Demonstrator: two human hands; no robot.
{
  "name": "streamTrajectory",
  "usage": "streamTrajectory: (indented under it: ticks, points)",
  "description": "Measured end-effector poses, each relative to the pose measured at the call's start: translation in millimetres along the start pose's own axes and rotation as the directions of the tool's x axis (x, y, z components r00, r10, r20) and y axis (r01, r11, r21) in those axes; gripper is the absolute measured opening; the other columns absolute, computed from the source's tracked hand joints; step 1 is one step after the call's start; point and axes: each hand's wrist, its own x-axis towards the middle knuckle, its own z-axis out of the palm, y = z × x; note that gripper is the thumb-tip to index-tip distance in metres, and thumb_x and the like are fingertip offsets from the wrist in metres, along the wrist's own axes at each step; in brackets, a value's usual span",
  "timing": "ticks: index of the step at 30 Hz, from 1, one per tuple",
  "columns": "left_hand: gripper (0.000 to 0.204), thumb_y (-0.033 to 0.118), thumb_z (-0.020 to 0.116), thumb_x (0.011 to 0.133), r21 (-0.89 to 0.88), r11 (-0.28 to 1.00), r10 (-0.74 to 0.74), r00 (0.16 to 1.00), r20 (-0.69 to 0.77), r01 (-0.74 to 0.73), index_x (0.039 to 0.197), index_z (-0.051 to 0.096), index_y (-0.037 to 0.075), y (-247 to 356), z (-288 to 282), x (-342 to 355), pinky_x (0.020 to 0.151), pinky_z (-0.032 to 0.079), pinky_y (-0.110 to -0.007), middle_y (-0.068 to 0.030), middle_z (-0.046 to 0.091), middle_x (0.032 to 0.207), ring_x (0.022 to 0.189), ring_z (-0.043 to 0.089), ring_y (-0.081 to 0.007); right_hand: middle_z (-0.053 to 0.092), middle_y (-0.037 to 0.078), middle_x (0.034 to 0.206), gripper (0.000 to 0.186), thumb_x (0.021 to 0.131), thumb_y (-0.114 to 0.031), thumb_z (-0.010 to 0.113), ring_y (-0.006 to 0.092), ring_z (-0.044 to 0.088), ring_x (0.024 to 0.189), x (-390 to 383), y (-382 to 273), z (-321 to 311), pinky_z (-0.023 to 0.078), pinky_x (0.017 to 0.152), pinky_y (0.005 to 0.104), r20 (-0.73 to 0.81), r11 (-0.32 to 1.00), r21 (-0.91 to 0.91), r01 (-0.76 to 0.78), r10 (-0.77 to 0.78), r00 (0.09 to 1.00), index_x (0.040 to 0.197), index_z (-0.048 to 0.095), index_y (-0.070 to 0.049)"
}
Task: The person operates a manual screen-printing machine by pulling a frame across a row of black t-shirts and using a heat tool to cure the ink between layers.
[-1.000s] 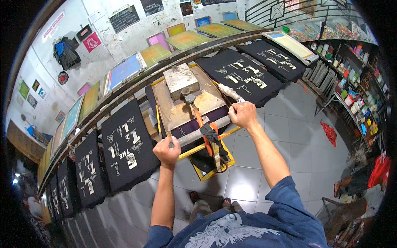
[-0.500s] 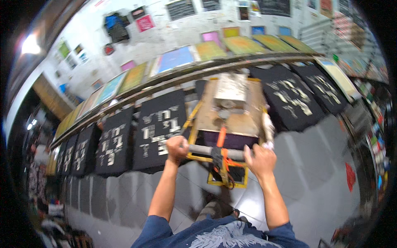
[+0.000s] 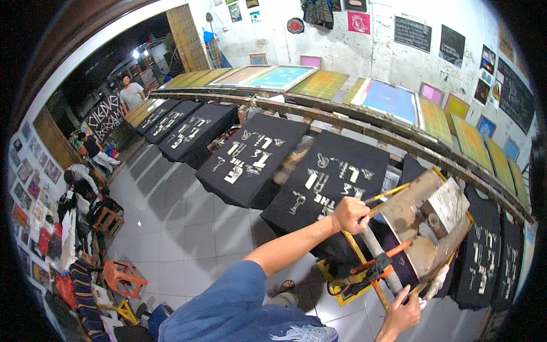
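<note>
My left hand (image 3: 350, 215) is closed around one end of a grey wrapped handlebar (image 3: 373, 242). Around the bar's other end, lower right, my right hand (image 3: 401, 312) is curled, thumb along it. The bar belongs to a yellow-framed machine (image 3: 358, 251) with a flat tan panel (image 3: 399, 212) and a whitish metal box (image 3: 450, 202) on top. Orange straps and dark tape wrap the bar's middle. Beside my left hand lies a black shirt (image 3: 319, 191) with pale printing, stretched on a board; another printed black shirt (image 3: 253, 157) lies farther left.
A long rail (image 3: 342, 121) runs behind the shirts, with framed printing screens (image 3: 393, 108) along it. Farther right are more black shirts (image 3: 478, 256). At left stand an orange stool (image 3: 124, 277) and a wooden crate (image 3: 108, 221). A person in grey (image 3: 132, 94) stands near the doorway; others are below.
The view has swung left, bringing the doorway, people and stool into sight. The machine and both hands now appear farther right and tilted; both hands stay on the handlebar.
</note>
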Motion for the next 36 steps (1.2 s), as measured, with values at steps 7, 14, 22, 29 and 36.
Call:
streamTrajectory:
  ticks: [7,14,22,29,36]
  points:
    - [0.009,0.019,0.065,0.066,-0.033,0.993,0.117,0.993,-0.010,-0.117,0.063,0.059,0.012,-49,24,12,0.053,0.050,-0.043,-0.0083,0.057,0.059,0.053,0.060,-0.0291,0.065,0.013,0.068,0.026,0.098,-0.025,0.067,0.0349,0.064,0.062,6,-14,35,0.048,0.055,0.0484,-0.145,0.985,-0.120,-0.127,0.109,0.983,0.079,0.070,-0.007]
    - [0.015,0.010,0.061,0.073,-0.043,0.996,0.075,0.996,0.058,-0.072,0.061,0.053,0.006,-61,13,18,0.048,0.042,-0.044,-0.0134,0.050,0.057,0.049,0.053,-0.0330,0.065,0.014,0.064,0.032,0.088,-0.030,0.070,0.0340,0.065,0.060,29,-27,41,0.050,0.057,0.0454,-0.143,0.990,-0.089,-0.111,0.097,0.985,0.065,0.059,-0.010]
    - [0.019,0.012,0.061,0.076,-0.152,0.986,0.063,0.998,0.010,-0.061,0.062,0.050,0.006,-41,32,34,0.050,0.042,-0.044,-0.0134,0.047,0.056,0.050,0.052,-0.0336,0.061,0.015,0.059,0.033,0.087,-0.026,0.067,0.0361,0.064,0.057,40,-12,29,0.050,0.055,0.0485,-0.187,0.979,-0.149,-0.139,0.110,0.976,0.061,0.055,-0.009]
    - [0.020,0.015,0.062,0.078,-0.078,0.993,0.084,0.996,-0.035,-0.086,0.062,0.052,0.008,-46,47,36,0.051,0.046,-0.043,-0.0115,0.051,0.057,0.051,0.055,-0.0321,0.065,0.016,0.063,0.030,0.089,-0.025,0.064,0.0363,0.066,0.060,49,-3,38,0.052,0.056,0.0490,-0.189,0.975,-0.178,-0.132,0.098,0.977,0.064,0.059,-0.008]
    - [0.022,0.017,0.062,0.078,-0.125,0.988,0.089,0.996,-0.032,-0.092,0.063,0.050,0.006,-59,53,49,0.051,0.044,-0.045,-0.0149,0.048,0.058,0.052,0.054,-0.0345,0.065,0.016,0.062,0.032,0.089,-0.029,0.065,0.0372,0.066,0.058,55,-6,48,0.052,0.054,0.0485,-0.195,0.968,-0.181,-0.172,0.136,0.971,0.064,0.061,-0.010]
